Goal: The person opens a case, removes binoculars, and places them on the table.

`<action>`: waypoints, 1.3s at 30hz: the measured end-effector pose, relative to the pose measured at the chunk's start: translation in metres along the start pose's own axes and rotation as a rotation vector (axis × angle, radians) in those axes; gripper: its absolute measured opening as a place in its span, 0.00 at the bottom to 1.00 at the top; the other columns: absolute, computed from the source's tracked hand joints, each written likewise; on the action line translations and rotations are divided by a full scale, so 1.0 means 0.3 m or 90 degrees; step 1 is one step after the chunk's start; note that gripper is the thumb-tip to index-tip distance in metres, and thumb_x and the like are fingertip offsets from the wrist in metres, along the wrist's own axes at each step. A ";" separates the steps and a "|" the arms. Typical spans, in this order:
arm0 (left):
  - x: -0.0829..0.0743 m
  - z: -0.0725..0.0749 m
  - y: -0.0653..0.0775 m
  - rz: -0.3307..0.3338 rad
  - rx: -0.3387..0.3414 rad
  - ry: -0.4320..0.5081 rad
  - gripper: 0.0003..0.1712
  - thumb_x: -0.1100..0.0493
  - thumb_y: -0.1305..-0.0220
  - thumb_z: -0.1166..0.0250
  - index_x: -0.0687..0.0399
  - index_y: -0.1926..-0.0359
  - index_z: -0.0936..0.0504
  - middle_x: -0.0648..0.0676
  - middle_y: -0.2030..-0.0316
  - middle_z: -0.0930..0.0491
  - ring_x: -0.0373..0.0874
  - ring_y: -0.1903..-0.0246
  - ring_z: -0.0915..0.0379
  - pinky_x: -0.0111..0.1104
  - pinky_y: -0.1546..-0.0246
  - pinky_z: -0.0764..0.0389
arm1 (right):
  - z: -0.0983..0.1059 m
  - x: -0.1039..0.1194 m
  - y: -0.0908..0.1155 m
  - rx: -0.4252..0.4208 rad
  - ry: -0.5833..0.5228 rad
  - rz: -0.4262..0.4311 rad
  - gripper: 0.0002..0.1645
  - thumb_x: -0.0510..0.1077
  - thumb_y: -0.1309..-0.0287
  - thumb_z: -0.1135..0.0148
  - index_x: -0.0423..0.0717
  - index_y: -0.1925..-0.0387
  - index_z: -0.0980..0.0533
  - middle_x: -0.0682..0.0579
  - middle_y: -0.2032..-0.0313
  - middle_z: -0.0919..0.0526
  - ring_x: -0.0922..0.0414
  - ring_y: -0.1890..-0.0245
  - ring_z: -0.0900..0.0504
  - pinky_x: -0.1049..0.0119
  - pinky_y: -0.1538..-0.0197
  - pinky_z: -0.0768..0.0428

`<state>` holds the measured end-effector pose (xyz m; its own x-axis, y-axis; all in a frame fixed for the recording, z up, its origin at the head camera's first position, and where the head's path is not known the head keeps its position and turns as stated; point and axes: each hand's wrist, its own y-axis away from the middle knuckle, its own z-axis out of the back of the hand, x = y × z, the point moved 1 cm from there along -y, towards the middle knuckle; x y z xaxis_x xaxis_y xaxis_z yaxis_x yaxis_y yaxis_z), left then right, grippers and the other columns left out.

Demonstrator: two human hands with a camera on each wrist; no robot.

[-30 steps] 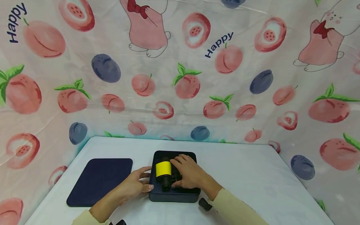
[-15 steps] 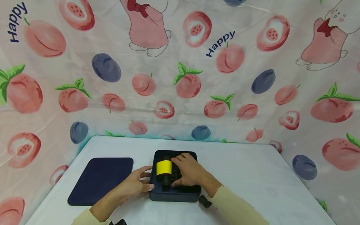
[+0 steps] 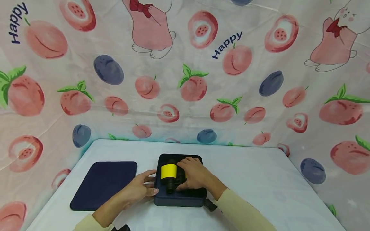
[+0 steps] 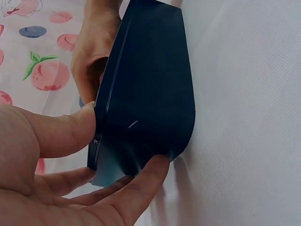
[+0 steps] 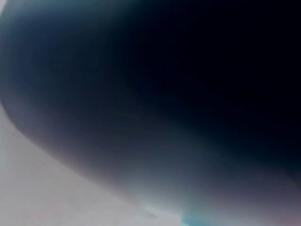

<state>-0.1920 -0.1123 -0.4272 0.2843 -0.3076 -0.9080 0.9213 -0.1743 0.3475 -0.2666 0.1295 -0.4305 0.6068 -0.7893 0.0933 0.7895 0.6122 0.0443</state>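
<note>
A pair of black binoculars with a yellow band [image 3: 169,171] lies inside a dark blue rectangular box [image 3: 180,202] in the head view. My right hand [image 3: 193,173] reaches over the box's right side and grips the binoculars' right barrel, covering most of it. Against the box's left wall rests my left hand [image 3: 141,187], fingers spread. Up close in the left wrist view, that hand [image 4: 61,160] has its thumb at the rim and fingertips touching the outer wall of the box [image 4: 150,70]. A dark, blurred surface fills most of the right wrist view.
A flat dark blue lid [image 3: 104,186] lies on the white table [image 3: 245,179] left of the box. Behind the table hangs a fruit-patterned cloth [image 3: 185,80]. A small black device [image 3: 210,205] shows by the right wrist.
The binoculars and right hand have shifted very slightly away from me inside the box. The left hand stays in place at the box's side.
</note>
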 end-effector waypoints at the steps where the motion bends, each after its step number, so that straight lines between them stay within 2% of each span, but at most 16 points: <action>1: 0.000 0.000 0.000 0.001 0.000 -0.001 0.50 0.72 0.42 0.26 0.57 0.21 0.38 0.70 0.30 0.28 0.65 0.33 0.27 0.49 0.42 0.16 | 0.001 0.000 0.000 -0.002 -0.001 0.002 0.60 0.78 0.56 0.24 0.49 0.29 0.28 0.52 0.31 0.22 0.49 0.29 0.29 0.41 0.27 0.31; 20: 0.003 -0.003 -0.004 0.003 0.002 -0.001 0.50 0.71 0.42 0.26 0.57 0.21 0.39 0.71 0.29 0.30 0.66 0.32 0.28 0.48 0.42 0.16 | 0.058 -0.005 0.012 -0.005 -0.018 0.013 0.58 0.75 0.55 0.23 0.48 0.29 0.27 0.51 0.31 0.22 0.48 0.29 0.30 0.41 0.26 0.33; 32: 0.019 0.001 -0.007 0.001 0.007 0.035 0.51 0.73 0.42 0.27 0.57 0.21 0.38 0.72 0.29 0.31 0.66 0.33 0.27 0.48 0.45 0.14 | 0.092 0.016 0.026 -0.022 -0.038 0.010 0.56 0.72 0.55 0.22 0.50 0.28 0.27 0.51 0.30 0.22 0.48 0.28 0.31 0.41 0.24 0.34; 39: 0.026 0.002 -0.003 -0.004 0.005 0.035 0.51 0.74 0.43 0.27 0.58 0.21 0.38 0.72 0.30 0.30 0.66 0.34 0.26 0.48 0.46 0.14 | 0.125 0.037 0.050 -0.045 -0.055 0.018 0.56 0.71 0.58 0.20 0.51 0.31 0.26 0.53 0.34 0.19 0.49 0.31 0.30 0.41 0.25 0.34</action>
<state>-0.1907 -0.1153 -0.4345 0.2932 -0.2552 -0.9214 0.9208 -0.1838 0.3439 -0.2515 0.1315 -0.3913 0.6215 -0.7625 0.1795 0.7782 0.6273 -0.0301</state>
